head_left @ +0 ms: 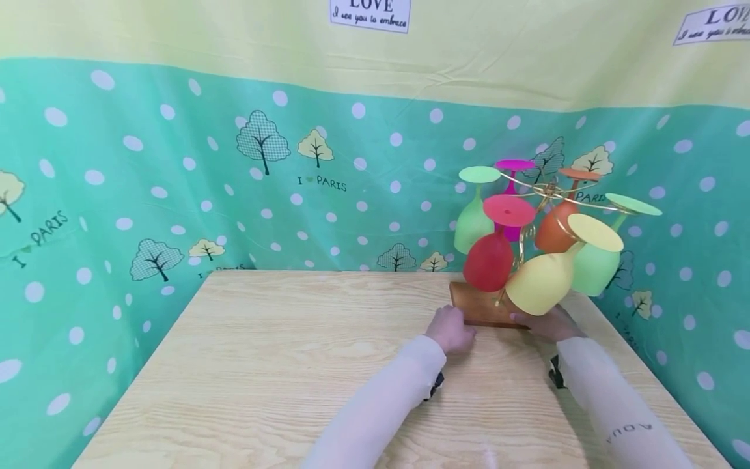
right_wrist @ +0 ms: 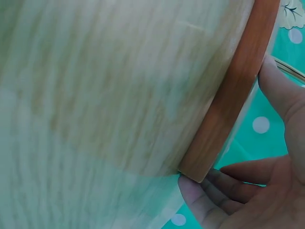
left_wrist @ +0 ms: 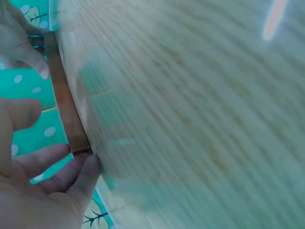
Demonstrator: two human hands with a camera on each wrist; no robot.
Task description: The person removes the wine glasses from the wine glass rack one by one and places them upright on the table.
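Observation:
A wine glass rack stands at the table's back right, with a brown wooden base [head_left: 482, 306] and a gold metal frame [head_left: 549, 189]. Several coloured stemmed glasses hang upside down from it, among them a red glass [head_left: 489, 260] and a yellow glass [head_left: 540, 281]. My left hand [head_left: 451, 329] has its fingers bent round the base's left end, and its thumb [left_wrist: 21, 114] is lifted away from the wood. At the other end, my right hand [head_left: 547, 324] grips the base, thumb [right_wrist: 275, 86] on the upper edge and fingertips [right_wrist: 191, 185] at the bottom corner.
Behind the table [head_left: 281, 365] hangs a green and yellow curtain [head_left: 193, 176] with dots and printed trees; it continues down both sides. The rack stands close to the back and right edges. Dark straps [head_left: 556, 372] circle the wrists below white sleeves.

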